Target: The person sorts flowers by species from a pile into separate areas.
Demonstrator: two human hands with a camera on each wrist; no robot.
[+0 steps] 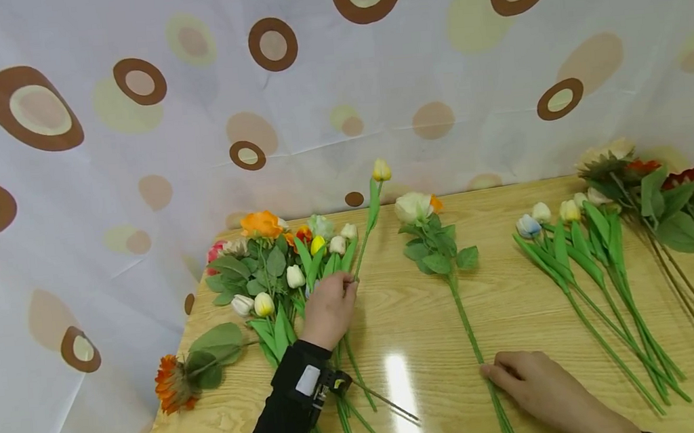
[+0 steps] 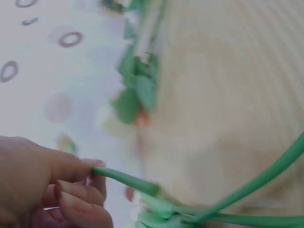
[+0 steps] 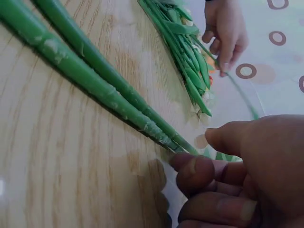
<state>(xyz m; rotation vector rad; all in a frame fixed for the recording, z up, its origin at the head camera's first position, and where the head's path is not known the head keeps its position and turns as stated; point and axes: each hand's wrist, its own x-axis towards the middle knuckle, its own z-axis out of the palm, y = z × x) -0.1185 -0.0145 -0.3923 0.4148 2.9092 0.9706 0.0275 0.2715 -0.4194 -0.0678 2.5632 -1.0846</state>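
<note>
My left hand [image 1: 332,307] pinches the stem of a yellow tulip [image 1: 381,170], which stands up above the bunch. In the left wrist view its green stem [image 2: 126,179] comes out from between thumb and fingers. Beneath that hand lies a mixed bunch of flowers [image 1: 295,276], with tulips and an orange bloom [image 1: 262,224]. My right hand [image 1: 534,386] is beside the stems of a white rose [image 1: 413,208] that has an orange flower behind it. In the right wrist view, loosely bent fingertips are right at two green stems [image 3: 118,90], with the thumb held apart.
An orange flower [image 1: 173,386] with broad leaves lies at the left table edge. On the right are several tulips [image 1: 569,211] and leafy flowers with dark red blooms [image 1: 686,177]. A patterned curtain [image 1: 312,90] hangs behind the wooden table [image 1: 403,314].
</note>
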